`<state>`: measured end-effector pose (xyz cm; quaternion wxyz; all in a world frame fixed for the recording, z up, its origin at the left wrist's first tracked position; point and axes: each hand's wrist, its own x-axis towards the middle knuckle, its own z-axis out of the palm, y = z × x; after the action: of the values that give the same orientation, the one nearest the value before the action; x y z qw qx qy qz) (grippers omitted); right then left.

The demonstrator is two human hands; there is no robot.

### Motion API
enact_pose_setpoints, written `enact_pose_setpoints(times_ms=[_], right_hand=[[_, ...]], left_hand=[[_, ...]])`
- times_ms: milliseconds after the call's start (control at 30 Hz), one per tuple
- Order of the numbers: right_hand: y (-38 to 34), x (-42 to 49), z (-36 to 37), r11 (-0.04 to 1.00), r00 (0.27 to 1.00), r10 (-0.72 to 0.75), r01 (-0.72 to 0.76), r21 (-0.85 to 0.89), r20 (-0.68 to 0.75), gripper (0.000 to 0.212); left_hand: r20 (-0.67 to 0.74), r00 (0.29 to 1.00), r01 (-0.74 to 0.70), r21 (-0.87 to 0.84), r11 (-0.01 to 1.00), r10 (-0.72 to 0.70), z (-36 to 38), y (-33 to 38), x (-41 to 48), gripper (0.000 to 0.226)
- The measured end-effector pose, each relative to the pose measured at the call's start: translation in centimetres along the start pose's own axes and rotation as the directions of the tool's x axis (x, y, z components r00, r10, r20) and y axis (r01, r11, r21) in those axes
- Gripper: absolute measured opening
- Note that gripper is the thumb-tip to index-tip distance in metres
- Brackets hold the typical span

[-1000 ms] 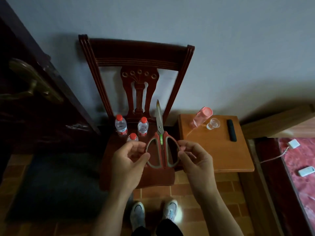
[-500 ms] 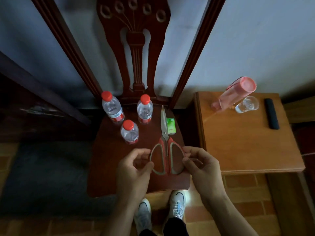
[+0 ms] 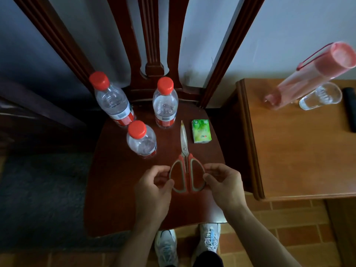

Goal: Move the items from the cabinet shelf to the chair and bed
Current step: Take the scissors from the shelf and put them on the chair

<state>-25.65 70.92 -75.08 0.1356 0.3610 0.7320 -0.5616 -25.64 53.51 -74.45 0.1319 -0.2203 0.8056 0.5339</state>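
Red-handled scissors (image 3: 185,162) lie low over the dark wooden chair seat (image 3: 115,180), blades pointing toward the chair back. My left hand (image 3: 154,187) pinches the left handle loop and my right hand (image 3: 223,184) pinches the right loop. On the seat behind the scissors stand three clear water bottles with red caps: one at the back left (image 3: 112,101), one at the back middle (image 3: 165,103), one in front (image 3: 141,138). A small green tissue pack (image 3: 201,131) lies flat just right of the blades.
A wooden bedside table (image 3: 300,151) stands right of the chair, bearing a pink bottle (image 3: 316,74), a clear glass (image 3: 320,96) and a black remote (image 3: 349,108) at the frame edge. A dark mat (image 3: 42,199) lies left of the chair. My shoes (image 3: 186,245) stand on brick flooring.
I have leaned in and lowered the scissors from above the chair down to the seat, both hands still on the handles. The green tissue pack has come into view beside the blades.
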Motion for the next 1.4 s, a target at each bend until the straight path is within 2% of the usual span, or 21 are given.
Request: enact_pose_setpoints(times_ms=[467,800,1000,1233,1400], right_hand=[[2.1,4.9,3.1,0.993,0.999,0.032,-0.037,-0.110,-0.044,0.029],[2.0,4.9,3.0,0.966,1.000,0.002,-0.009,-0.258,-0.029,0.016],[1.3,4.0,3.1,0.947,0.998,-0.067,0.062,-0.316,-0.002,0.020],[-0.1,2.4,2.9,0.954,0.997,-0.066,0.071,-0.290,0.030,0.026],[-2.6,0.1,2.1,0.975,0.994,-0.111,0.109,-0.194,-0.001,0.015]], left_hand=[[-0.010,1.000,0.022,0.125,0.992,-0.021,2.4,-2.7,5.0,0.032],[-0.021,1.000,-0.013,0.167,0.986,0.016,3.0,-3.3,4.7,0.027],[-0.007,0.998,-0.053,0.180,0.982,0.055,3.1,-3.5,4.5,0.031],[-0.009,1.000,-0.027,0.164,0.986,0.029,2.4,-2.2,3.6,0.030],[-0.021,1.000,-0.003,0.048,0.999,0.004,1.8,1.0,2.3,0.019]])
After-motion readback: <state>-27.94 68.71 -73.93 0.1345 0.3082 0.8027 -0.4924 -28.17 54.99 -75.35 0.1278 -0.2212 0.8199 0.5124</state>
